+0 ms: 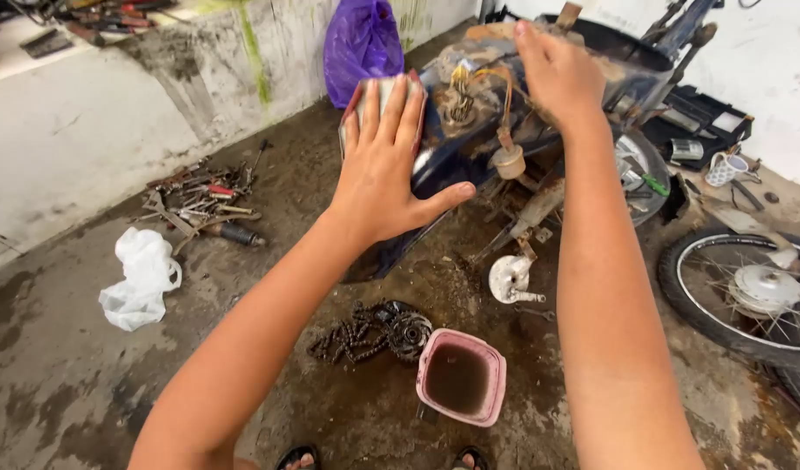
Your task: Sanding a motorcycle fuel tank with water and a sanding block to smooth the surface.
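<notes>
Both our hands are on one stripped motorcycle frame [470,130].
Our left hand [387,165] lies flat, fingers spread, on its rear end; our right hand [558,74] rests open on top, grasping nothing. Below: one chain [352,335], one pink tub [461,376], one loose wheel [748,292].

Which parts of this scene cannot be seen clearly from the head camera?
- Tail light of the motorcycle body: covered by the left hand.
- Right hand fingertips: their contact on the frame is hidden.
- Wheel: cut off at the right edge.
- Tools by the wall: too small to identify.
</notes>
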